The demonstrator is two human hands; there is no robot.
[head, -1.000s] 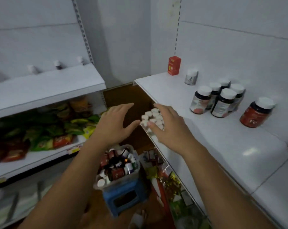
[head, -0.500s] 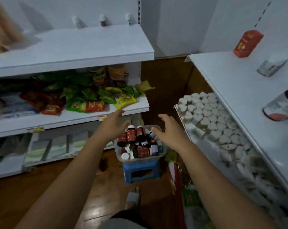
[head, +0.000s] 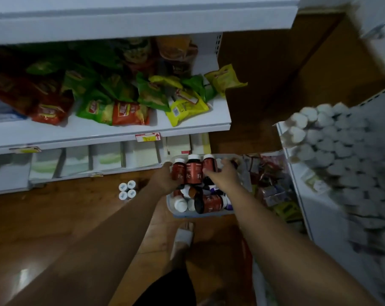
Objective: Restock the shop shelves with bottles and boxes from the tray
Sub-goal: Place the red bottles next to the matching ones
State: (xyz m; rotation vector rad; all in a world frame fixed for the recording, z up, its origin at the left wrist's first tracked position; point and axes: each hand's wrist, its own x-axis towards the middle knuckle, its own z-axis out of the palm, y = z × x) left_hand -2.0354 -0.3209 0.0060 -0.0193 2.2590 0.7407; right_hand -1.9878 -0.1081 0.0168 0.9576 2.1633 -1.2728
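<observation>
Head view showed the left hand (head: 164, 178) and right hand (head: 225, 173) curled round the outer two of three upright red-labelled bottles (head: 192, 171), gripping the row between them over the clear tray (head: 200, 214). Beneath the wrists, the tray lay heaped with bottles, so restocking looked far from done. Left of the left hand, four white-capped bottles (head: 127, 190) stood on the floor. Beyond them, snack packets (head: 123, 109) crowded a shelf. Blurred white-capped jars (head: 332, 149) packed the shelf to the right.

Dim, motion-blurred, wide-angle edge distortion.

Three red-labelled bottles (head: 192, 171) upright, white-capped, in tray (head: 200, 215), other bottles (head: 209, 203) lying jumbled
</observation>
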